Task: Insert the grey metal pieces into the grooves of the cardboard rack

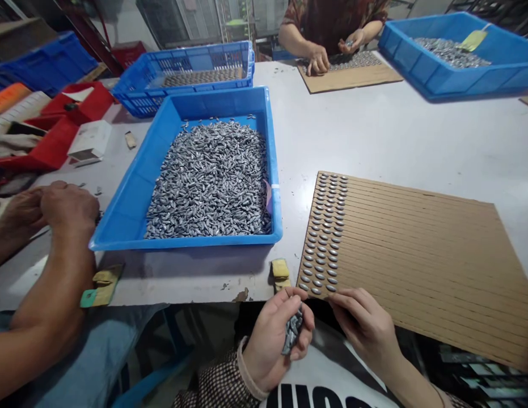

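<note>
My left hand (278, 340) is cupped round a clump of small grey spindle-shaped metal pieces (292, 331), below the near edge of the table. Just right of it, my right hand (368, 326) has its fingertips pressed together at the near left corner of a ridged cardboard sheet (417, 249). Whatever those fingertips hold, if anything, is hidden. Three columns of matching metal pieces (321, 243) lie along the sheet's left side, spaced in its grooves. One piece sits right beside my right fingertips.
A blue tray (187, 243) heaped with grey pieces stands left of the sheet. A co-worker's hands (70, 207) are at far left. Opposite, another person handles pieces over cardboard (353, 82), near a second blue tray (459, 82). A blue basket (187, 54) and red bins (46, 147) stand behind.
</note>
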